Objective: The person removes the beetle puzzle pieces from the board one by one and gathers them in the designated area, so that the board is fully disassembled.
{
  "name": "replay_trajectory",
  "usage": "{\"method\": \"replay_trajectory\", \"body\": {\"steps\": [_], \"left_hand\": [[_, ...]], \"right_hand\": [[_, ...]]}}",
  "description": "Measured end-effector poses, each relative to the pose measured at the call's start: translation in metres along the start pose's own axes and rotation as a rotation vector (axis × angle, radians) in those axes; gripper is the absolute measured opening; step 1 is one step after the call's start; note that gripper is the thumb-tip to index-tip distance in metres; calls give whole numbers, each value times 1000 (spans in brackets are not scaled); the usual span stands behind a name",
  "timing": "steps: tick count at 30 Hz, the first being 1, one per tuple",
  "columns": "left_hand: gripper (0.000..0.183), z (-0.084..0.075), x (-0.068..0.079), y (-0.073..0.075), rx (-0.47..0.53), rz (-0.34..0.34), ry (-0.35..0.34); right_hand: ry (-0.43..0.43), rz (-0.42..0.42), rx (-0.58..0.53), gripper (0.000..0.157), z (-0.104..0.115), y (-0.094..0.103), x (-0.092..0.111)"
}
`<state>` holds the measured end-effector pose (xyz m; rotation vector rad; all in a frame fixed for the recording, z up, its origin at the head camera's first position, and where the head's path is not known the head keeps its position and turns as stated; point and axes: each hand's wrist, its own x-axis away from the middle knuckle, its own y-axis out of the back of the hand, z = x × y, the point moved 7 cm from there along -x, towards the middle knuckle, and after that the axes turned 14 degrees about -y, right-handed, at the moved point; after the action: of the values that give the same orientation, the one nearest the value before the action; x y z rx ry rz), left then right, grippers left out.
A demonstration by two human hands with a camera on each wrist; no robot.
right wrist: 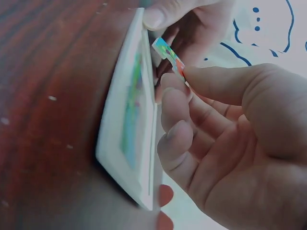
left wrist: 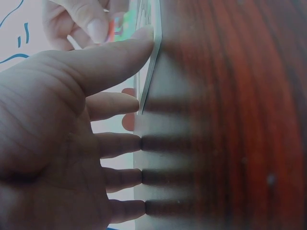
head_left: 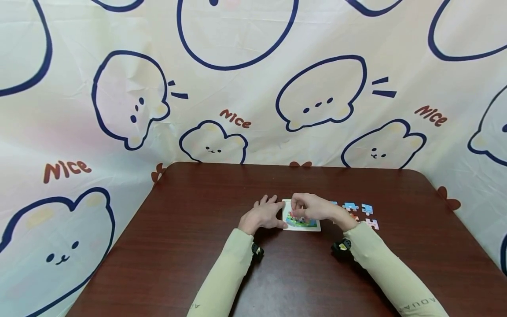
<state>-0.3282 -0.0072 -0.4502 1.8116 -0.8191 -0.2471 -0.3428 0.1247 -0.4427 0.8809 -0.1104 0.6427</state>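
Observation:
A white-framed jigsaw puzzle tray [head_left: 303, 229] lies on the table, with a colourful picture of green and blue filling its lower part. My left hand [head_left: 263, 215] rests at the tray's left side, fingers spread and fairly straight; in the left wrist view its thumb [left wrist: 110, 62] touches the frame's edge and the other fingertips reach the tabletop. Over the tray, my right hand [head_left: 313, 207] pinches a small puzzle piece [right wrist: 170, 58] between thumb and fingers. This piece, blue, green and red, is held tilted above the tray in the right wrist view. From the head, the right hand hides part of the tray.
Several loose puzzle pieces [head_left: 367, 209] lie to the right of the tray, some partly hidden behind the right forearm. The dark brown wooden table [head_left: 190, 246] ends at a cloth backdrop [head_left: 261, 97] printed with bears. A black wrist device [head_left: 341, 247] sits under the right sleeve.

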Motion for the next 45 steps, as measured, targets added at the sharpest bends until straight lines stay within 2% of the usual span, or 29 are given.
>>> {"method": "replay_trajectory", "body": {"steps": [4, 7, 15, 20, 35, 45], "left_hand": [[75, -1, 0, 0, 0, -2, 0], [74, -1, 0, -1, -7, -2, -5], [72, -1, -1, -3, -13, -10, -10], [72, 0, 0, -2, -13, -18, -12], [72, -2, 3, 0, 4, -14, -20], [72, -3, 3, 1, 7, -15, -21]], "right_hand": [[25, -27, 50, 8, 3, 7, 4], [14, -37, 75, 9, -3, 10, 8], [-45, -39, 43, 10, -27, 14, 21], [-83, -29, 21, 11, -39, 16, 28], [-64, 31, 40, 8, -57, 26, 52], [-85, 58, 67, 8, -70, 31, 66]]}}
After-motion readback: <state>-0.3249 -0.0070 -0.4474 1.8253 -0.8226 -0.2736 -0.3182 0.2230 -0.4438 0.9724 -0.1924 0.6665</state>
